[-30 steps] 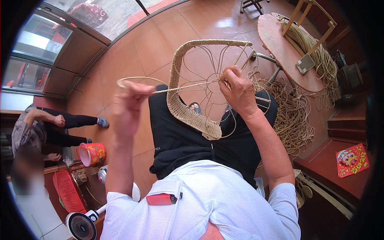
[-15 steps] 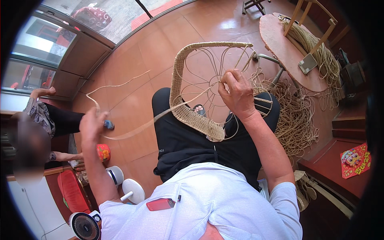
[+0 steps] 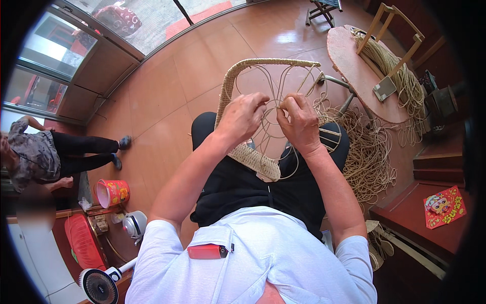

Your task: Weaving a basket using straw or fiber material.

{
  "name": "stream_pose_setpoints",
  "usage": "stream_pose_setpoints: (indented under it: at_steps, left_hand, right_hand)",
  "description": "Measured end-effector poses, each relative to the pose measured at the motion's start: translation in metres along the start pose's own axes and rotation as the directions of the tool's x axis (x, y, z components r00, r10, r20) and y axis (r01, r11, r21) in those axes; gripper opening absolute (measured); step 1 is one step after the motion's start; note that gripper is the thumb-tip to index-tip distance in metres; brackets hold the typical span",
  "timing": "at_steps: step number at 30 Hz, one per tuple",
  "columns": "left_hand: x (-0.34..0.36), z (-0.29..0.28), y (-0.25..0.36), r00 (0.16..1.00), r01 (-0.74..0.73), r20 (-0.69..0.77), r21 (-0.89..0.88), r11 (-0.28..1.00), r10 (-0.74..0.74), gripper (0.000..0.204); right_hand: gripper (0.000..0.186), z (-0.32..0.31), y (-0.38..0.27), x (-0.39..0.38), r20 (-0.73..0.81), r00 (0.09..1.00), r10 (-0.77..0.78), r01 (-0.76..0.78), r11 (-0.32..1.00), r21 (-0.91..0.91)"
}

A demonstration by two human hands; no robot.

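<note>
Where the hands meet: above the lap, the right hand (image 3: 298,121) pinches thin cords near the hub of a half-woven frame (image 3: 257,162); the left hand (image 3: 242,119) is beside it with curled fingers, and I cannot tell what it grips.
Lap: black trousers (image 3: 225,200) lie under the frame's woven lower edge, its open side toward the right knee.
Floor: large reddish-brown tiles (image 3: 152,126), with a bright glare near the dark stool (image 3: 325,14).
Cord heap: loose, tangled tan loops (image 3: 367,152) beside the right knee.
Pink board: a rounded top (image 3: 349,61) bearing a hank of cord (image 3: 407,83) and a wooden frame (image 3: 405,57).
Right side: a dark red cabinet (image 3: 400,202) with a red paper decoration (image 3: 444,207).
Left side: glass panes (image 3: 50,45), a standing person (image 3: 38,157), a flowered red bucket (image 3: 120,193) and a fan (image 3: 99,287).
</note>
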State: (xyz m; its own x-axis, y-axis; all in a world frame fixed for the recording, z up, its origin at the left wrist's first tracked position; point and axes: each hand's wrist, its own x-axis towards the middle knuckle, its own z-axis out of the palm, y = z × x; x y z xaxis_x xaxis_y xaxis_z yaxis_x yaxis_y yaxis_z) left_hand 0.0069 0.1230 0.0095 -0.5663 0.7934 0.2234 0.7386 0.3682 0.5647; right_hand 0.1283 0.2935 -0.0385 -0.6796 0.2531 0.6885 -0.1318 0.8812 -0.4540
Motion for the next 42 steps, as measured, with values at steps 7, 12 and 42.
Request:
stream_pose_setpoints:
  at_steps: [7,12,42]
  left_hand:
    - [0.049,0.004,-0.009,0.923,0.194,0.345,-0.035,0.980,-0.171,0.036]
    - [0.064,-0.004,-0.014,0.853,0.234,0.518,-0.274,0.933,-0.062,0.041]
    - [0.055,0.003,-0.023,0.959,0.229,0.260,-0.492,0.840,-0.110,0.043]
  right_hand:
    - [0.020,0.000,0.002,-0.002,-0.004,1.000,0.015,-0.015,1.000,-0.006]
    - [0.020,-0.001,0.002,-0.003,0.012,1.000,0.008,-0.008,1.000,-0.005]
    - [0.018,-0.005,0.001,0.000,0.034,0.999,-0.034,0.034,0.999,-0.004]
